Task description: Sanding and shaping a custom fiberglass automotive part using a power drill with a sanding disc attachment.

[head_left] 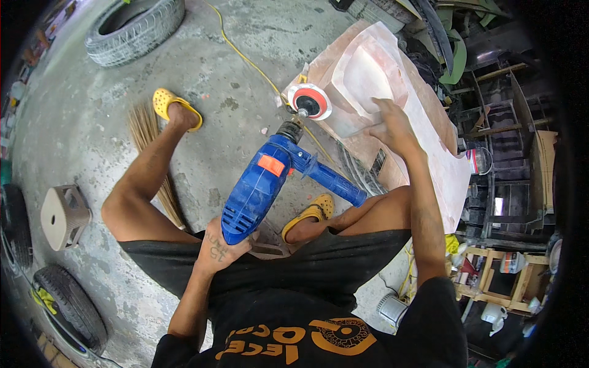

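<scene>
My left hand [222, 246] is wrapped around the rear grip of a blue power drill [256, 184] with an orange switch and a blue side handle. The drill's chuck carries a round sanding disc [311, 102] with a red ring and white rim, close to the near-left edge of a large pale, pinkish-white moulded panel [429, 141]. My right hand [396, 130] lies on that panel beside its raised hollow part, fingers stretched out and holding nothing. The panel leans next to my right leg. My left fingers are partly hidden behind the drill body.
A yellow cord [242, 54] runs over the concrete floor. A broom [147, 132] lies by my left foot, with a beige stool [64, 216] farther left. Tyres [136, 34] lie around. Wooden shelving [491, 288] and a white bucket [480, 161] stand at right.
</scene>
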`<action>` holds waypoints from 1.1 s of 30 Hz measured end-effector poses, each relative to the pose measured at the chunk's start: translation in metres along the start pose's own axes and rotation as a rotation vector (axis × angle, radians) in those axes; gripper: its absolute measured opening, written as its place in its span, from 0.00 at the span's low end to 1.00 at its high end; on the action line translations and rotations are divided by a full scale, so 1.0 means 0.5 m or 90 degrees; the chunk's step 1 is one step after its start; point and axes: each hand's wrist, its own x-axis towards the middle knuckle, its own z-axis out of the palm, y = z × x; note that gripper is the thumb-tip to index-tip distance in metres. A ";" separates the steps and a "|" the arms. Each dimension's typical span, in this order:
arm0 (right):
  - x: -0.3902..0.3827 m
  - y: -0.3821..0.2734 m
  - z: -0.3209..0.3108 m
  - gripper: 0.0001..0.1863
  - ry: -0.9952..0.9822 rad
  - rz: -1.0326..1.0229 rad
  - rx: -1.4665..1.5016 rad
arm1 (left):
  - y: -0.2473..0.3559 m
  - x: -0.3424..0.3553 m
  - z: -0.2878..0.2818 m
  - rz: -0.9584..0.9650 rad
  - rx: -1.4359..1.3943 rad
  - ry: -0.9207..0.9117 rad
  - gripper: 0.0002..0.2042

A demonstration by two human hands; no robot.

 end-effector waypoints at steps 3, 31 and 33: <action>-0.076 -0.136 -0.086 0.34 -0.135 0.248 0.340 | -0.016 0.014 0.002 -0.097 -0.096 -0.047 0.12; -0.136 -0.239 0.062 0.14 -0.157 0.260 0.217 | -0.078 0.085 0.110 -0.036 -0.065 0.007 0.22; -0.134 -0.238 0.056 0.14 -0.156 0.265 0.238 | -0.087 0.079 0.121 -0.022 -0.099 0.045 0.24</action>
